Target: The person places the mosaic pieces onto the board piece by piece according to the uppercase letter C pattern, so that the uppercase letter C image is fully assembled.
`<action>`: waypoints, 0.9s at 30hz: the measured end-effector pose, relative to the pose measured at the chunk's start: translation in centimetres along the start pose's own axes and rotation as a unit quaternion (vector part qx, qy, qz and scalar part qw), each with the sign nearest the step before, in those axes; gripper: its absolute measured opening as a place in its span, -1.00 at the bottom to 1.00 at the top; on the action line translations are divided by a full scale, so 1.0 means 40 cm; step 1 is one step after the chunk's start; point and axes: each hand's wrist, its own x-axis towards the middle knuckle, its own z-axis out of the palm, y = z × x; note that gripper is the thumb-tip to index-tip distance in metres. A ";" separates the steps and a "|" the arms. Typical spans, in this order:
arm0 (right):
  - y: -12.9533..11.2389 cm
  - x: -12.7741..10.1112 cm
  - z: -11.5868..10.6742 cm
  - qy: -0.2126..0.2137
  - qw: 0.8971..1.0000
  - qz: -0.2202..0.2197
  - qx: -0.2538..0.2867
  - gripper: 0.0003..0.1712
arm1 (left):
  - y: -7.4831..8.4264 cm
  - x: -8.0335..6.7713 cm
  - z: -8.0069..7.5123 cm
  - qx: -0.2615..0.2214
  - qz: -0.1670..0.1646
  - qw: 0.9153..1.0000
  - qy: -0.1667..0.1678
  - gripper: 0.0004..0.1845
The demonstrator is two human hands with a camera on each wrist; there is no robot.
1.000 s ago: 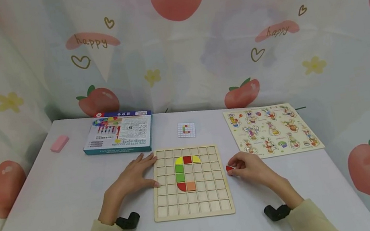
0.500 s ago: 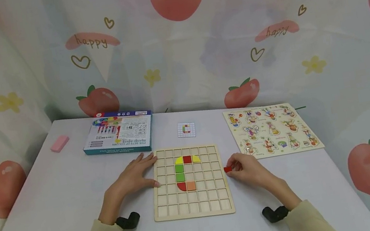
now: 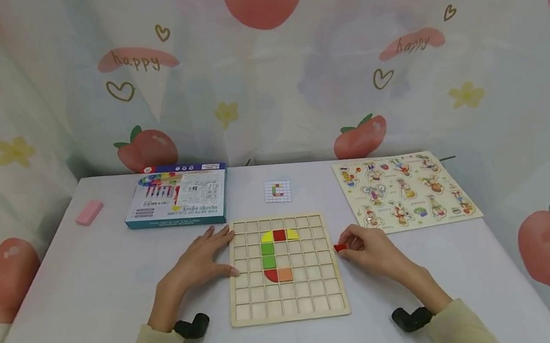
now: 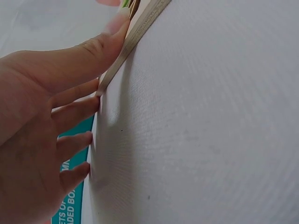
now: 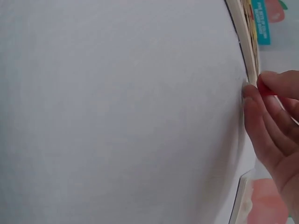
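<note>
A wooden grid board [image 3: 289, 308] lies mid-table, with yellow, red, green and orange tiles set in some of its squares in a C-like shape. My left hand [image 3: 197, 263] rests at the board's left edge, fingers spread and thumb on the rim; the left wrist view shows the thumb [image 4: 117, 35] touching that edge. Just off the board's right edge, my right hand [image 3: 372, 249] pinches a small red tile [image 3: 340, 247] between thumb and fingertips. The same red tile [image 5: 266, 87] is partly covered by the thumb in the right wrist view.
Behind the board lies a small card [image 3: 277, 192] printed with a coloured grid pattern. A boxed set [image 3: 176, 200] is at back left, with a pink block [image 3: 89, 213] farther left. A picture puzzle board [image 3: 406, 192] lies at right, close to the right hand.
The red tile has turned within my right fingertips, and that hand has shifted very slightly toward the board. My left hand and the tiles on the board keep their places.
</note>
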 end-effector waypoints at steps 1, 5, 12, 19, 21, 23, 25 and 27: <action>-0.002 0.000 -0.002 0.001 1.000 0.001 0.007 -0.79 | 0.001 0.000 0.000 -0.002 0.000 1.000 0.001 0.02; -0.011 -0.002 -0.004 -0.006 0.999 0.012 0.041 -0.79 | 0.005 -0.002 0.000 -0.005 0.001 1.000 0.001 0.01; -0.025 -0.003 0.005 -0.011 0.998 -0.009 0.059 -0.78 | 0.004 -0.003 -0.002 -0.003 -0.005 1.000 -0.004 0.01; -0.042 -0.004 0.019 -0.021 0.996 -0.019 0.081 -0.79 | 0.002 0.002 -0.005 0.001 0.000 1.000 -0.002 0.01; -0.045 -0.005 0.022 -0.023 0.996 -0.015 0.082 -0.81 | 0.000 0.004 -0.004 -0.001 0.001 1.000 -0.004 0.01; -0.048 -0.005 0.025 -0.027 0.996 -0.016 0.084 -0.83 | 0.000 0.005 -0.002 -0.003 0.001 1.000 -0.004 0.01; -0.050 -0.003 0.030 -0.032 0.995 -0.015 0.089 -0.84 | 0.000 0.005 0.000 -0.003 0.002 1.000 -0.004 0.02; -0.053 -0.002 0.034 -0.040 0.994 -0.020 0.095 -0.86 | 0.001 0.004 0.001 -0.001 0.005 1.000 -0.002 0.02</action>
